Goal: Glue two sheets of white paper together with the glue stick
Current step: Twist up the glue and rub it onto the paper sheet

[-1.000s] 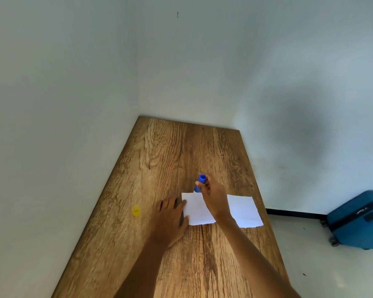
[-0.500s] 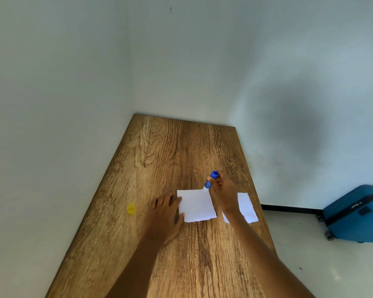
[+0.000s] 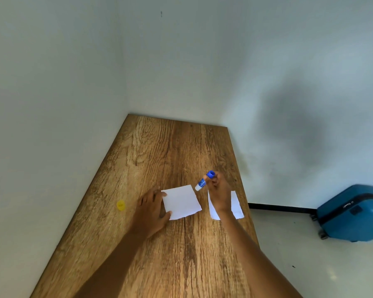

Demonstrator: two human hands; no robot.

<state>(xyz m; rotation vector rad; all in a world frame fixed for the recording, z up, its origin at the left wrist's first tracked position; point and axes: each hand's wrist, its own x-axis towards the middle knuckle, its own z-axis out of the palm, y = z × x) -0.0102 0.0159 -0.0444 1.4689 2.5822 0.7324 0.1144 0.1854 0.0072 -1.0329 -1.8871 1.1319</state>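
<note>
glue stick at the sheet's far right corner

your left hand (image 3: 152,208) lies flat on the wooden table (image 3: 164,147), fingers spread, its fingertips and thumb touching the left edge of the nearer white sheet (image 3: 181,202). nothing is gripped there; the hand only presses at the paper's edge.

your right hand (image 3: 219,191) is closed around the glue stick (image 3: 204,181), holding it by the blue upper part. the stick tilts, blue end up and away from you, white end down and to the left. that white tip sits just beside the far right corner of the nearer sheet; whether it touches paper or table, you can't tell from this angle.

the second white sheet (image 3: 236,204) lies to the right, apart from the first, close to the table's right edge. your right wrist crosses over its middle, so only its two sides show.

a small yellow cap (image 3: 120,205) rests on the table well left of your left hand, near the wall side. a blue suitcase (image 3: 353,214) stands on the floor to the right.
</note>
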